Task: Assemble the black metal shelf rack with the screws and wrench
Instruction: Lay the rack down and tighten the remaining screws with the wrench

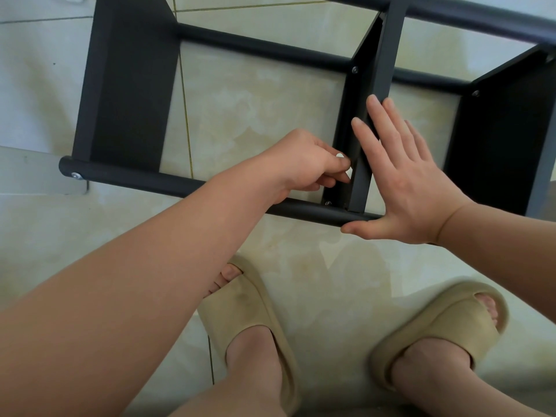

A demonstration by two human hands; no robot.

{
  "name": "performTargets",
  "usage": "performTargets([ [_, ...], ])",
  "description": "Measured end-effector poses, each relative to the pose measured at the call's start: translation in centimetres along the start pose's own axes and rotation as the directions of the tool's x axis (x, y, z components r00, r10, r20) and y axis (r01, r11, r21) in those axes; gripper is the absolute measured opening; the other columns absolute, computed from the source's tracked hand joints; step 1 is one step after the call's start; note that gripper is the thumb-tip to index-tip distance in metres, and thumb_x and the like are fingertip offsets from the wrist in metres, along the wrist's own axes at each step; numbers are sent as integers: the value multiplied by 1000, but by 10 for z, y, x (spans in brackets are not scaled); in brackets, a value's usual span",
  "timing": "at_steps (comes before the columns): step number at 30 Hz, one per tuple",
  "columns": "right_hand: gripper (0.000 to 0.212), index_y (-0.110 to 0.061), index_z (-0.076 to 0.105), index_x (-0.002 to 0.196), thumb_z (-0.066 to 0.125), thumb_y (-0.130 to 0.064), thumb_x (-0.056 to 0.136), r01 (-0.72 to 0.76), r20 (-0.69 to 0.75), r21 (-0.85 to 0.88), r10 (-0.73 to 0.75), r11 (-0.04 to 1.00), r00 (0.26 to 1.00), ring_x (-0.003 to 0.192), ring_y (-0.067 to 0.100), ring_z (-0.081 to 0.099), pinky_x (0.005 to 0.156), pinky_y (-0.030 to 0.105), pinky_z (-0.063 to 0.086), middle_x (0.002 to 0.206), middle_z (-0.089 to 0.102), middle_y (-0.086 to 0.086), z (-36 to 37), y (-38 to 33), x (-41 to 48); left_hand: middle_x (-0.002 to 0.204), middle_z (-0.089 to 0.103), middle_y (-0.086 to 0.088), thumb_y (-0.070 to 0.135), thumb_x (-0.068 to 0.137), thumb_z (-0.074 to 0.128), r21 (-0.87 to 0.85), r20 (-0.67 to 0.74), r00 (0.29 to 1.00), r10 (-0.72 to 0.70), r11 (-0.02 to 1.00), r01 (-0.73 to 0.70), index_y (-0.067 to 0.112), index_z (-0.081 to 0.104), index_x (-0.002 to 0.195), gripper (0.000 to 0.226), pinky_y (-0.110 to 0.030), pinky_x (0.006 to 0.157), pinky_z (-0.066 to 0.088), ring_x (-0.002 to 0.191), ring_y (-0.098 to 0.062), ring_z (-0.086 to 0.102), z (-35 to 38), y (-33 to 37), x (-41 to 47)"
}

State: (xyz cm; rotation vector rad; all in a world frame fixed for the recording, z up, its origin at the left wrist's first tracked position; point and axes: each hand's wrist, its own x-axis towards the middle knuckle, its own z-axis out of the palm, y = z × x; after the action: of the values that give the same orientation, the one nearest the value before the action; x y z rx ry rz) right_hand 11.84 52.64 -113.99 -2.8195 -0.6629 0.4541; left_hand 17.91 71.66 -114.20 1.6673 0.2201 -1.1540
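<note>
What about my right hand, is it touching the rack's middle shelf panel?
Touching. The head view shows the right hand laid flat, straight fingers pressed on the middle shelf panel with no gap, thumb against the front tube.

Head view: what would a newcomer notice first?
The black shelf rack lies across the pale tiled floor, filling the upper half. At its middle panel, the right hand presses flat while the left hand has its fingers curled beside it. Beige slippers stand below.
</note>
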Motion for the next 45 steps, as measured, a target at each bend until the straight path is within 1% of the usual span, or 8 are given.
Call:
performTargets([
  [7, 128, -6, 3, 161, 38, -92, 74, -3, 11, -5, 3, 1000, 1000, 155, 33, -13, 123, 60, 9, 168, -11, 16, -1, -1, 0, 79, 77, 8, 27, 96, 64, 61, 75, 997, -18, 998, 14, 21, 70, 82, 17, -27, 79, 51, 75, -5, 68, -3, 0, 1],
  [21, 128, -6, 3, 161, 37, -93, 74, -2, 12, -6, 2, 1000, 1000, 155, 34, -12, 123, 61, 10, 168, -11, 16, -1, -1, 1, 74, 75, 10, 20, 99, 59, 115, 129, 992, -14, 993, -1, 17, 66, 90, 12, -24, 77, 51, 76, -5, 66, -7, 1, -1],
  [27, 128, -6, 3, 161, 38, -92, 74, -6, 17, -2, 6, 1000, 1000, 155, 33, -12, 123, 62, 10, 168, -11, 16, -1, -1, 0, 79, 75, 8, 18, 100, 58, 162, 150, 989, 1, 986, -26, 19, 65, 88, 14, -26, 82, 52, 81, -6, 65, -11, 1, -3],
  [29, 128, -6, 3, 161, 38, -92, 74, -6, 15, -1, 6, 1000, 1000, 155, 33, -12, 123, 61, 10, 168, -11, 16, -2, -1, 0, 80, 75, 9, 18, 100, 58, 183, 161, 987, 12, 982, -42, 20, 65, 88, 14, -27, 84, 52, 80, -5, 65, -12, 0, -4],
  [33, 128, -6, 2, 161, 38, -92, 74, -6, 12, -2, 6, 1000, 1000, 155, 33, -12, 123, 61, 10, 168, -11, 16, -1, -1, 0, 78, 74, 11, 16, 99, 58, 240, 189, 982, 23, 968, -69, 21, 65, 88, 14, -26, 83, 50, 79, -4, 63, -15, -1, -6],
  [37, 128, -7, 2, 161, 40, -92, 73, -6, 10, 4, 6, 1000, 1000, 155, 33, -12, 123, 61, 10, 168, -11, 15, -1, -1, 0, 79, 74, 12, 15, 98, 60, 298, 223, 975, 21, 950, -89, 22, 66, 86, 15, -28, 86, 51, 80, -2, 64, -19, -2, -8],
  [43, 128, -7, 2, 161, 40, -92, 73, -2, 6, 4, 2, 1000, 1000, 155, 33, -12, 123, 62, 10, 168, -11, 16, 0, -1, 0, 84, 75, 9, 14, 97, 62, 370, 255, 967, 8, 923, -105, 20, 70, 85, 16, -30, 86, 53, 89, -9, 68, -20, -2, -10],
  [45, 128, -7, 2, 161, 40, -92, 73, -4, 8, 3, 4, 1000, 1000, 155, 33, -12, 123, 62, 10, 168, -11, 16, 0, -1, 0, 86, 76, 8, 15, 97, 62, 391, 254, 967, 5, 914, -107, 20, 70, 86, 15, -28, 84, 52, 87, -8, 68, -19, -2, -10],
])
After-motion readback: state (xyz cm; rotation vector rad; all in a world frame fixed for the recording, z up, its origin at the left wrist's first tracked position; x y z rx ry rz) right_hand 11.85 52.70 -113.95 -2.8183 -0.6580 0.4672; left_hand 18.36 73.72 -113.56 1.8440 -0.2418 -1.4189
